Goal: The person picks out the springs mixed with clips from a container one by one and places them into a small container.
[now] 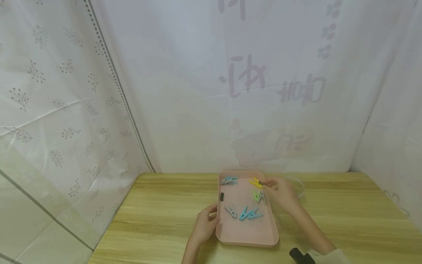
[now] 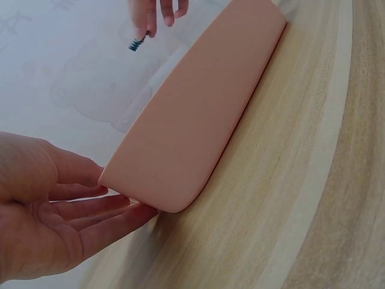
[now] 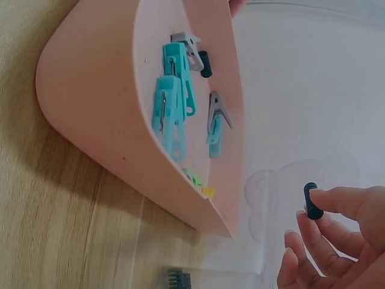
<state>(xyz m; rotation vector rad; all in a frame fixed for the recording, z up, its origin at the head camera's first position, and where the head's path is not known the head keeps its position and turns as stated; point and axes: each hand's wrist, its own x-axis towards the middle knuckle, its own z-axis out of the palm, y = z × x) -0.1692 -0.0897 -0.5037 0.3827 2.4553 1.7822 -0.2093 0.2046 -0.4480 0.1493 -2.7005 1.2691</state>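
A pink tray (image 1: 244, 234) holds several clothespins: yellow (image 1: 255, 183), green (image 1: 256, 196), grey (image 1: 232, 212) and blue (image 3: 170, 102). My right hand (image 1: 280, 192) is by the tray's far right side, pinching a small dark ridged cylinder (image 3: 311, 200) between thumb and fingertip; its other fingers are loosely bent. A similar dark ridged piece (image 1: 222, 197) lies inside, along the left wall. On the tray's left side, my left hand (image 1: 204, 223) touches the outer wall with its fingers extended and its thumb near the rim.
The wooden table (image 1: 158, 220) extends around the tray. A clear loop (image 1: 300, 186) lies behind the right hand. Another dark ridged piece (image 3: 178, 279) shows at the right wrist view's lower edge. A pale printed curtain (image 1: 184, 110) hangs at the back.
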